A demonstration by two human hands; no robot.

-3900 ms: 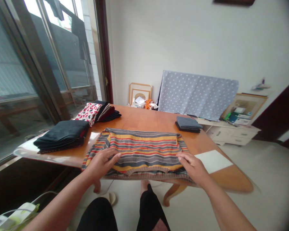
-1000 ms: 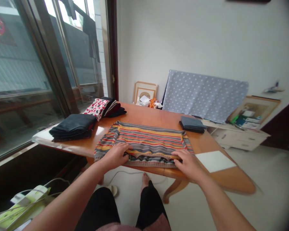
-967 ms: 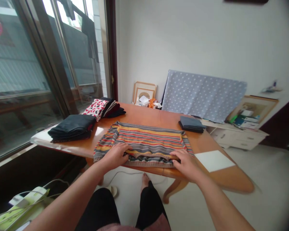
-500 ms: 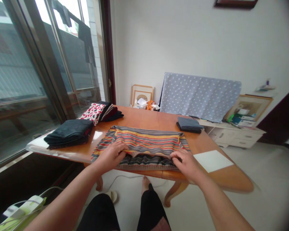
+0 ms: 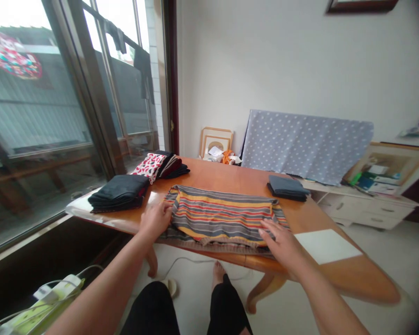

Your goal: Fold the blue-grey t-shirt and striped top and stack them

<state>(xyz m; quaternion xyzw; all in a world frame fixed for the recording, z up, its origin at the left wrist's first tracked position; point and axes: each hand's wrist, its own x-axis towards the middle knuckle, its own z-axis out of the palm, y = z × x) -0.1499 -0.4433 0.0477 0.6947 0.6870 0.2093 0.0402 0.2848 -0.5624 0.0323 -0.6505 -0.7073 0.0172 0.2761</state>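
Striped garment (image 5: 223,218), probably a shirt, folded flat, on wooden table (image 5: 209,173)

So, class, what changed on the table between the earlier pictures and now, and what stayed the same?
The striped garment's top layer has come forward, covering most of the dark layer beneath. The left hand has let go of it and moved out to the garment's left edge; the right hand lies open on its front right. The folded dark stack and grey stack stayed put.
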